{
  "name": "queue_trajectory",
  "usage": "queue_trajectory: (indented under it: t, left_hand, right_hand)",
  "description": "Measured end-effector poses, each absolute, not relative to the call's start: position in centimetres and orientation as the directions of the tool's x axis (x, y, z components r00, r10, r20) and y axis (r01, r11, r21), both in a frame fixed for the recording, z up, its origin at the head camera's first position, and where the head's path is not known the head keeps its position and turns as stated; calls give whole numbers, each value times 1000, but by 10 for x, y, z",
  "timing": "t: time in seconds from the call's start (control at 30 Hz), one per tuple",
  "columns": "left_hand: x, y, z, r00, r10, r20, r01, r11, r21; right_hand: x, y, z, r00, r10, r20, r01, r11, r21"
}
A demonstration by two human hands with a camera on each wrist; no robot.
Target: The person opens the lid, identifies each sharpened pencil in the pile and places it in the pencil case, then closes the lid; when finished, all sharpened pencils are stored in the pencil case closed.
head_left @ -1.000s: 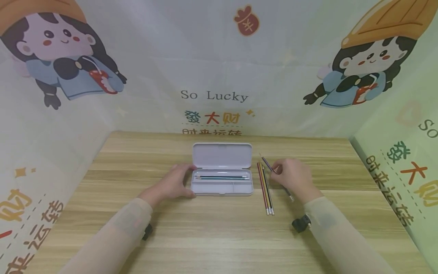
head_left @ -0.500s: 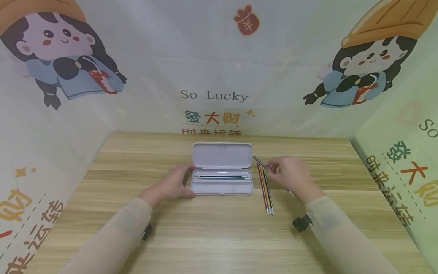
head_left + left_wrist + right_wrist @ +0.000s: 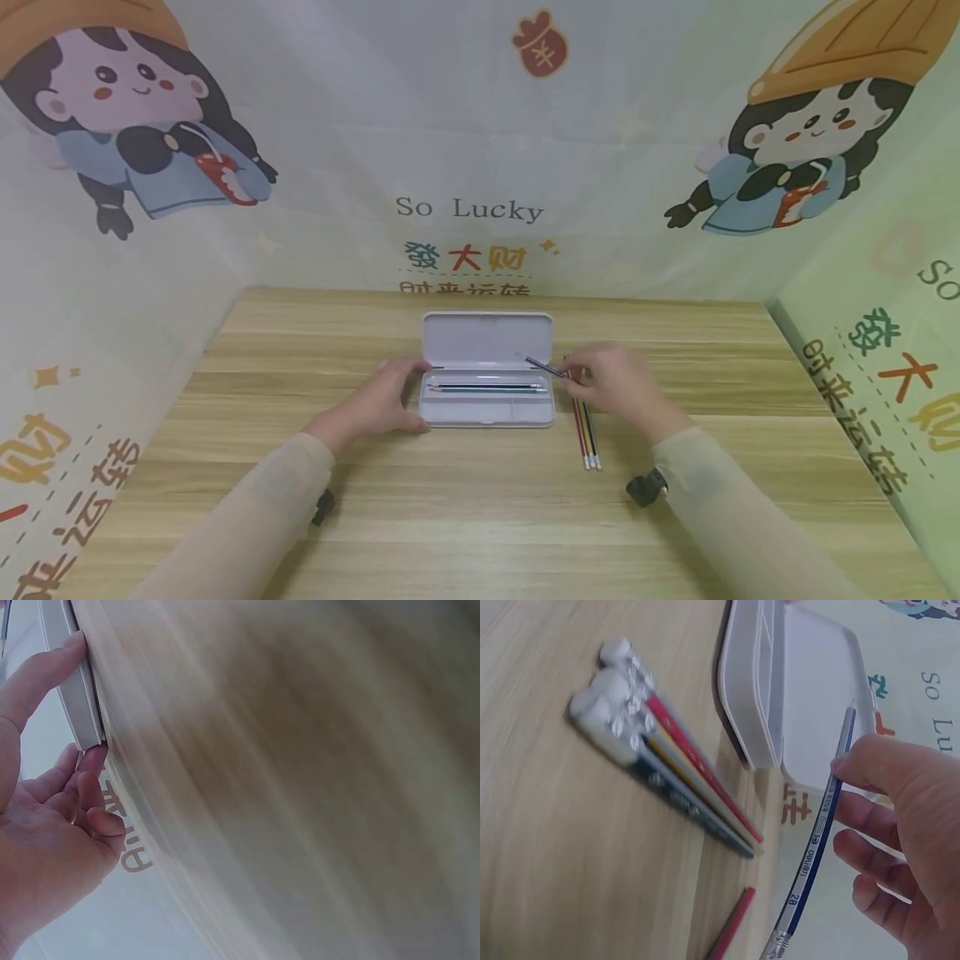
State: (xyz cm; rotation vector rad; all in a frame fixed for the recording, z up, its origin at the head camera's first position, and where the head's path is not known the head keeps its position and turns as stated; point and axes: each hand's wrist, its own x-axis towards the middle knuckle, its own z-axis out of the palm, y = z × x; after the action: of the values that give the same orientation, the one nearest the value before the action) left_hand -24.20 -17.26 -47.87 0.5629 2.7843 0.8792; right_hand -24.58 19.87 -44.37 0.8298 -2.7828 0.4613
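Pinching a blue-and-silver pencil (image 3: 819,832) between thumb and fingers, the right hand (image 3: 611,382) is hovering just beside the right end of the open pencil case (image 3: 465,412). The left hand (image 3: 378,396) is spreading wide around the case's left end, its thumb touching near the front corner and its fingers reaching the back. The case is lying lengthwise from left to right between the hands, its lid (image 3: 487,340) leaning back on the far side. The relation that seems to matter is the angle: the held pencil is pointing left and slightly away, its tip showing against the lid's lower right part, while two pencils (image 3: 483,388) inside are lying parallel to the case, tips left. The right hand is clearly the nearer to the loose pencils (image 3: 586,437), which are resting on the bench (image 3: 450,517) with their white ends pointing towards the person.
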Motion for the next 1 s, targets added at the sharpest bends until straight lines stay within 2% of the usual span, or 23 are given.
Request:
queue_trajectory:
  t: [0.33,0.57,0.87,1.0]
  left_hand:
    - [-242,-172,-476,-915,401,-46,300,751,588]
    - [-241,-171,-475,-917,393,-63,286,759,585]
    - [-242,-172,-477,-919,391,-50,291,759,583]
    - [-242,-171,-477,-918,394,-52,293,760,580]
  right_hand:
    - [-254,172,-452,-750,-591,295,-654,730,-199]
    - [-259,154,-448,-738,-626,250,-670,722,-173]
    - [-266,133,-448,-674,-698,241,-730,679,-77]
    - [-267,123,-447,-683,-705,192,-726,685,-67]
